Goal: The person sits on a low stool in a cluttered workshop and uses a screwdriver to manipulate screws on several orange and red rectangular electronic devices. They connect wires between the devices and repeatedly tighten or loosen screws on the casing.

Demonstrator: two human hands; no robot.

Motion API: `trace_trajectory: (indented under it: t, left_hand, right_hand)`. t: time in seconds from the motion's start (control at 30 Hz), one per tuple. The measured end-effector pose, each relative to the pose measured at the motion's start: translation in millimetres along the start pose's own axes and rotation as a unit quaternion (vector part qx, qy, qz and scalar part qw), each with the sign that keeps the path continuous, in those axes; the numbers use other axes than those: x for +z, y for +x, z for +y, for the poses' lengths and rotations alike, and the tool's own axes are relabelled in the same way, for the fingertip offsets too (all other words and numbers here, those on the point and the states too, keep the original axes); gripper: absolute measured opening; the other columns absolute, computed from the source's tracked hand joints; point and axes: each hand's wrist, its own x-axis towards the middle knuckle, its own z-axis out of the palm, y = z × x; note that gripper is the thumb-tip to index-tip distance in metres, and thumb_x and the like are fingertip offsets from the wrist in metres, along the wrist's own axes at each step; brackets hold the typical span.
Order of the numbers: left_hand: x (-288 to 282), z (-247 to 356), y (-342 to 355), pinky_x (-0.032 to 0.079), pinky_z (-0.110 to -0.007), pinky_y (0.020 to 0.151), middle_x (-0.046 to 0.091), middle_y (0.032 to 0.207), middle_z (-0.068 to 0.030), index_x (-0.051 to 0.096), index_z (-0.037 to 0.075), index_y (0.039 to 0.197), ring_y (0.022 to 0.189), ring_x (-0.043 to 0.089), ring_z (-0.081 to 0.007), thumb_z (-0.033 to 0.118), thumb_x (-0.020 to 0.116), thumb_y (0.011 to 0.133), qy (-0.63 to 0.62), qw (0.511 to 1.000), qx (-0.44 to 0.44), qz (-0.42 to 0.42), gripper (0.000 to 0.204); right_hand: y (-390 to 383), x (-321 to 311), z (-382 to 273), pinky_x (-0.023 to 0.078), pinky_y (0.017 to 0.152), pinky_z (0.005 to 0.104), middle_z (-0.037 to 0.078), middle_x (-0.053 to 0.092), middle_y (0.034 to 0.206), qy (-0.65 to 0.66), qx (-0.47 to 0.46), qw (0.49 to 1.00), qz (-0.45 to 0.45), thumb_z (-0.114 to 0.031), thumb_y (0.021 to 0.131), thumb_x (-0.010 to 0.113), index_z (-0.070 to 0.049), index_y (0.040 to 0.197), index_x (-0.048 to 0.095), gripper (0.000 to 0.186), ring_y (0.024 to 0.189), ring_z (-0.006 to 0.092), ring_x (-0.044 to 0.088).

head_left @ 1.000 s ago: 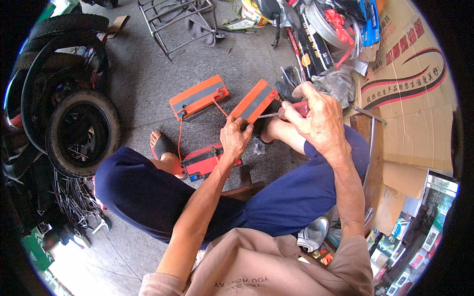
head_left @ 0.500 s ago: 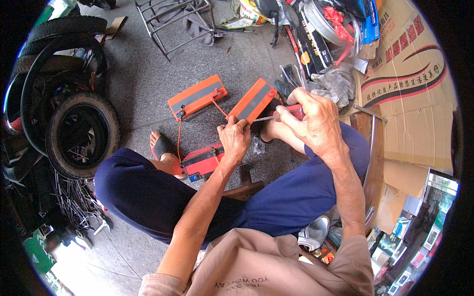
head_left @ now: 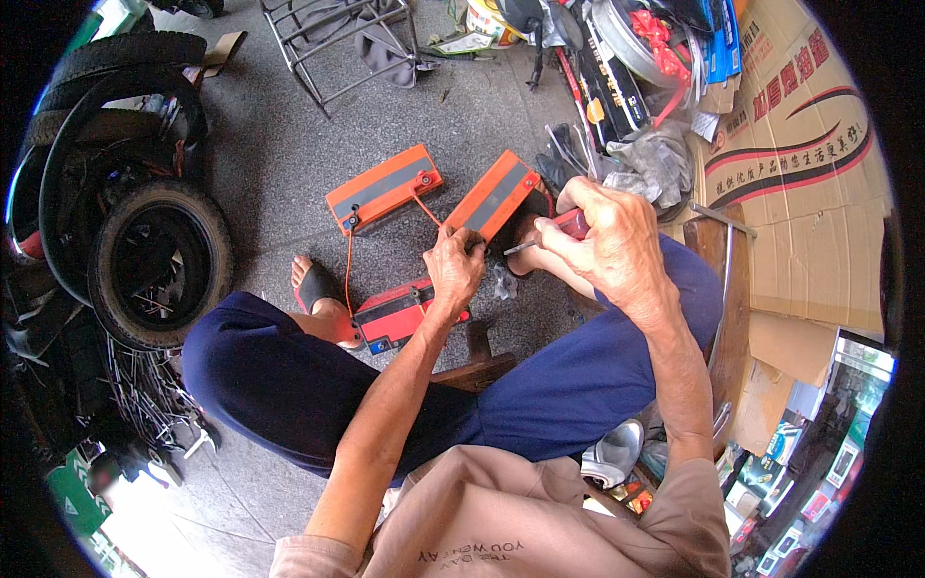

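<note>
My right hand (head_left: 621, 246) is wrapped round the red handle of a screwdriver (head_left: 575, 224). Its thin shaft points left and its tip is a little apart from my left fingers. At the near end of an orange battery (head_left: 495, 196) with a grey stripe, my left hand (head_left: 455, 265) has its fingers pinched together; what lies between them is hidden. A second orange battery (head_left: 385, 188) lies to the left, joined by a red wire (head_left: 427, 207). A red and black battery (head_left: 390, 313) sits nearer me, partly behind my left forearm, with another wire (head_left: 349, 265) running up to the second one.
Tyres (head_left: 159, 265) are stacked at the left, above scattered metal tools (head_left: 154, 405). A metal rack (head_left: 337, 53) stands at the far side. Boxes and plastic bags (head_left: 655, 159) crowd the right, beside a large cardboard sheet (head_left: 790, 193). My feet flank the batteries.
The screwdriver's tip has drawn away from my left fingertips, slightly right and toward me. My right hand has shifted a little; my left hand keeps its place at the battery.
</note>
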Motion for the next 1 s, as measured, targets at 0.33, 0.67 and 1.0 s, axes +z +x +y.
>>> trace_trajectory:
  t: [0.33,0.67,1.0]
  left_hand:
    - [-16.6,4.6,14.4,0.048,-0.037,0.069,0.065,0.082,-0.0094,0.069,0.001,0.089,0.076,0.064,-0.0222,0.012,0.072,0.075,-0.111,0.977,-0.158,-0.085,0.018]
    - [-49.7,12.5,36.9,0.044,-0.028,0.059,0.065,0.072,-0.0052,0.068,-0.001,0.084,0.066,0.058,-0.0113,0.007,0.072,0.075,-0.207,0.958,-0.191,-0.061,0.012]
    - [-61.6,24.8,38.2,0.045,-0.023,0.053,0.071,0.08,-0.0071,0.065,0.003,0.088,0.064,0.065,-0.0116,0.005,0.067,0.081,-0.425,0.871,-0.245,-0.043,0.008]
  right_hand:
    - [-1.3,-0.5,2.5,0.047,0.054,0.0379,0.012,0.061,0.066,0.026,0.012,0.999,0.032,-0.024,0.076,0.076,-0.004,0.075,0.059,0.026,0.059,0.0289,0.063]
    - [3.0,-11.6,7.4,0.049,0.056,0.0369,0.013,0.063,0.067,0.093,0.068,0.978,0.172,-0.02,0.074,0.078,-0.004,0.074,0.06,0.024,0.059,0.0279,0.063]
    - [2.5,-15.2,2.0,0.048,0.06,0.0238,0.002,0.062,0.07,0.156,0.064,0.964,0.206,-0.008,0.079,0.075,0.0,0.079,0.06,0.017,0.065,0.0057,0.058]
